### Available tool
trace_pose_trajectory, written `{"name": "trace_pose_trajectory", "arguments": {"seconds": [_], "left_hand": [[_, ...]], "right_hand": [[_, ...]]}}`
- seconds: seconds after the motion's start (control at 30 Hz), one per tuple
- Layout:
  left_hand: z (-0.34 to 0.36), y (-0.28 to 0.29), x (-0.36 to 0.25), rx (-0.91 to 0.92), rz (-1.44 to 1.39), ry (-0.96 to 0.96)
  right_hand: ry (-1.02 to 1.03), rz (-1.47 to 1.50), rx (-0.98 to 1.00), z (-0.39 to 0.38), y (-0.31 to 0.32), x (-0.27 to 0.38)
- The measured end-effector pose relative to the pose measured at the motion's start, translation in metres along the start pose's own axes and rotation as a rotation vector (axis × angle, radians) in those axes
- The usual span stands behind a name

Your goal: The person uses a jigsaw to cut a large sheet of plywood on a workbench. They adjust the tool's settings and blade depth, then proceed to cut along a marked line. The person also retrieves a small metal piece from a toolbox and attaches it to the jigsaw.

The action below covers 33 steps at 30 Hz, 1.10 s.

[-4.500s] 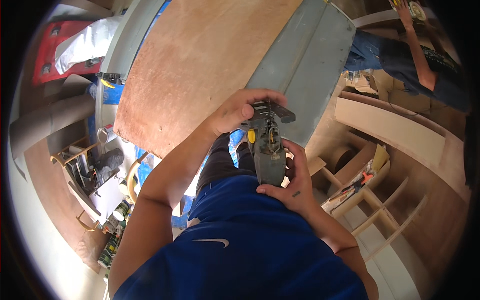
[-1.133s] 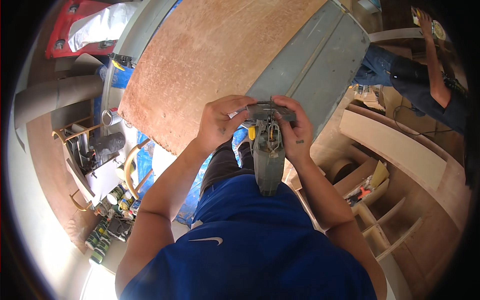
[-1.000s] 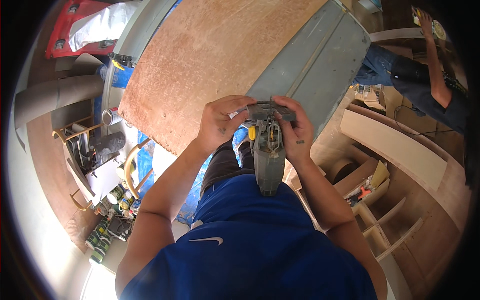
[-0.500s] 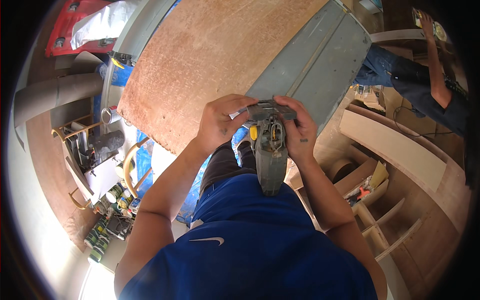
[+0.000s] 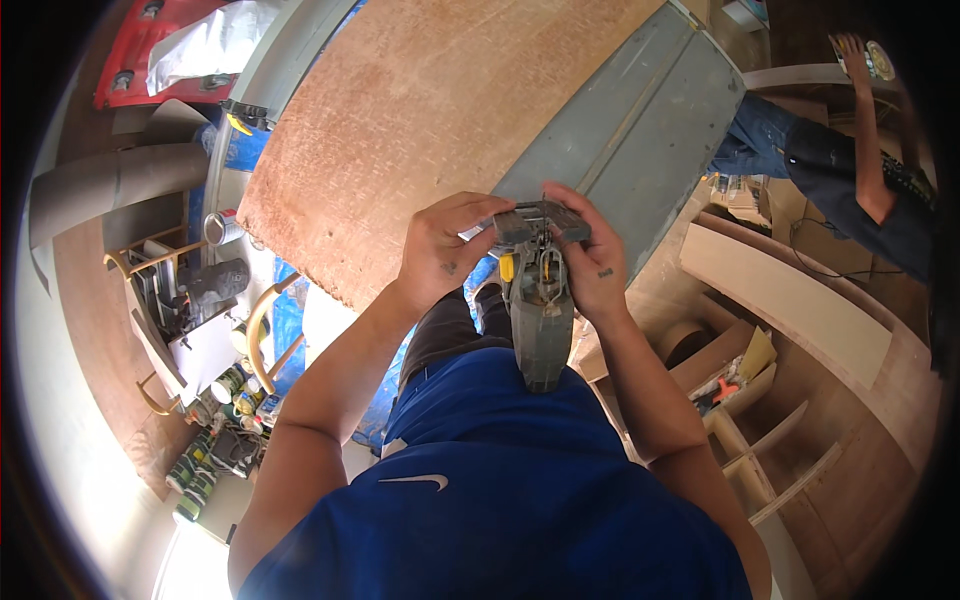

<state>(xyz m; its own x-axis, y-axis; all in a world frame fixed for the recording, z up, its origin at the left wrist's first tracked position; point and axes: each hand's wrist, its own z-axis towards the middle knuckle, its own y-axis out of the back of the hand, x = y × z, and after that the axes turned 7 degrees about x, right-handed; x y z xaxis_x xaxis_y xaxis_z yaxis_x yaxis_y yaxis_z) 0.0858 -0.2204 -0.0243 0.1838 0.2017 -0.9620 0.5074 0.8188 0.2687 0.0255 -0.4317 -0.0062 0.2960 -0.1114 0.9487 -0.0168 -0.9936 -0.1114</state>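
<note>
Held up in front of my body is a dark grey bar clamp with a yellow lever, its long handle end pointing toward my blue shirt. My left hand pinches the left side of its wide head, with thumb and fingers closed. On the other side, my right hand grips the head's right edge, its fingers bent over the top. Just beyond the clamp lies a brown plywood sheet on a grey panel. The clamp's underside is hidden.
Another black and yellow clamp sits at the sheet's left edge. A tin can and a wooden-armed chair stand to the left. At right are a curved wooden frame with compartments and another person.
My right hand has shifted slightly left against the clamp's head, with its fingers repositioned. The left hand and the clamp have barely moved.
</note>
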Motion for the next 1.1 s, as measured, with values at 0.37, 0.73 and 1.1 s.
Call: {"name": "trace_pose_trajectory", "arguments": {"seconds": [0.37,0.73,1.1], "left_hand": [[0.002,0.008,0.004,0.075,-0.031,-0.022],[0.005,0.013,0.003,0.13,-0.007,-0.047],[-0.01,-0.008,0.013,0.017,-0.248,0.051]], "right_hand": [[-0.008,0.078,0.007,-0.001,0.002,-0.009],[0.032,0.014,0.06,-0.001,0.004,-0.007],[-0.189,0.135,0.015,-0.002,-0.001,-0.005]]}}
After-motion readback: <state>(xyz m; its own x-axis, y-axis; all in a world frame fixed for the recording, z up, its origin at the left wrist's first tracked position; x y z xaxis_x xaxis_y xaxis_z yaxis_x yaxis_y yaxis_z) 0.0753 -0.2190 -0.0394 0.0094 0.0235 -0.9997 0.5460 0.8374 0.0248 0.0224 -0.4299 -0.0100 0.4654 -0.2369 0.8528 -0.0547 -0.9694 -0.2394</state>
